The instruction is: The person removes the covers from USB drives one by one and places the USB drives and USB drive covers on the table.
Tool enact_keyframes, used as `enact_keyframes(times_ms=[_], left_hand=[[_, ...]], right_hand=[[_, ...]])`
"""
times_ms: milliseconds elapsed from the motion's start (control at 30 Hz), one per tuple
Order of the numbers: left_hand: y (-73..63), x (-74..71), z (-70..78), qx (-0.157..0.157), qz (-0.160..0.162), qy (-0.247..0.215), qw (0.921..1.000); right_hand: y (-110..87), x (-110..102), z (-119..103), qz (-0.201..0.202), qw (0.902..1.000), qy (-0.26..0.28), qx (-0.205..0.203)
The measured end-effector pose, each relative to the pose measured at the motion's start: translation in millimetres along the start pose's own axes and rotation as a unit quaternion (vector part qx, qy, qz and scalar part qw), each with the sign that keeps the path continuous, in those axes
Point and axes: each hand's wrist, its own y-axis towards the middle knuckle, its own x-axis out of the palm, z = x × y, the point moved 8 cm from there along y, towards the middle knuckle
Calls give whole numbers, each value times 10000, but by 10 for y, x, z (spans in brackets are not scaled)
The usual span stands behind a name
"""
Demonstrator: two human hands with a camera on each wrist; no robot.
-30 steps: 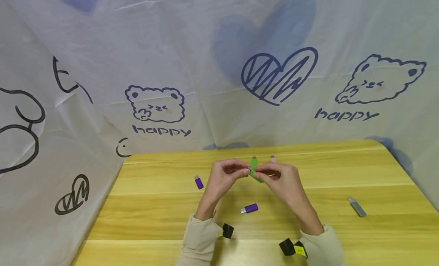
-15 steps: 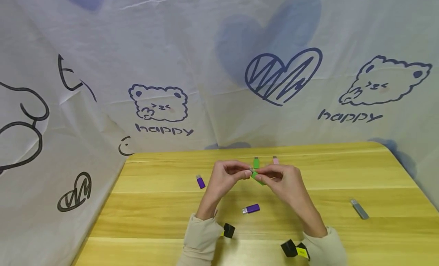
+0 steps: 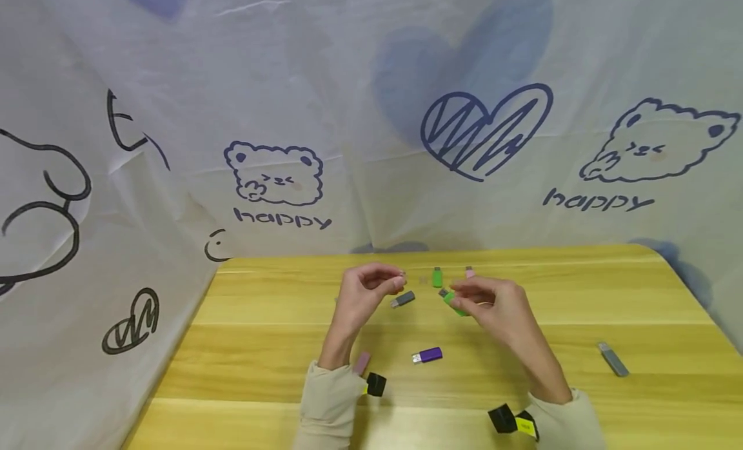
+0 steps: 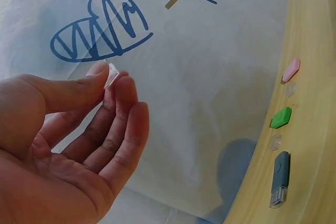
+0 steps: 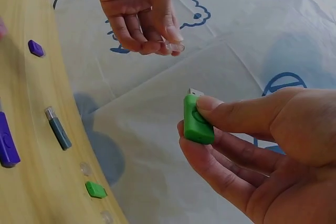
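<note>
In the head view my left hand [image 3: 366, 292] is raised over the table, pinching a small clear plastic cap [image 4: 112, 75] between thumb and forefinger. To its right, my right hand [image 3: 499, 308] holds a green USB stick [image 5: 197, 121] by thumb and fingers, its metal plug [image 5: 195, 92] bare and pointing toward the left hand. A gap separates the cap from the stick. Behind the hands lies a second green USB stick [image 3: 437, 278], also with its plug bare, and a pink one [image 3: 470, 272] partly hidden by the right hand.
A grey capped USB stick [image 3: 404, 299] lies between the hands, a purple one [image 3: 431, 354] nearer. Another grey stick [image 3: 614, 360] is at right; a pink one [image 3: 362, 363] sits by the left sleeve. Loose clear caps [image 4: 275, 141] lie at the far edge, before a printed cloth [image 3: 371, 115].
The hands were together at the green USB stick and have moved apart, the left leftward with the clear cap, the right rightward with the stick. The grey stick between them has come into view.
</note>
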Motion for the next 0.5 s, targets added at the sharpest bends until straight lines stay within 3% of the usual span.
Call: enact_keyframes(times_ms=[167,500], left_hand=[[16,19,-24,-67,-25,76,9999],[16,-54,-46,-60,82,108,9999]], right_hand=[[35,-61,128,41,9999,-75,140],[316,-515,719,482,9959,-411,641]])
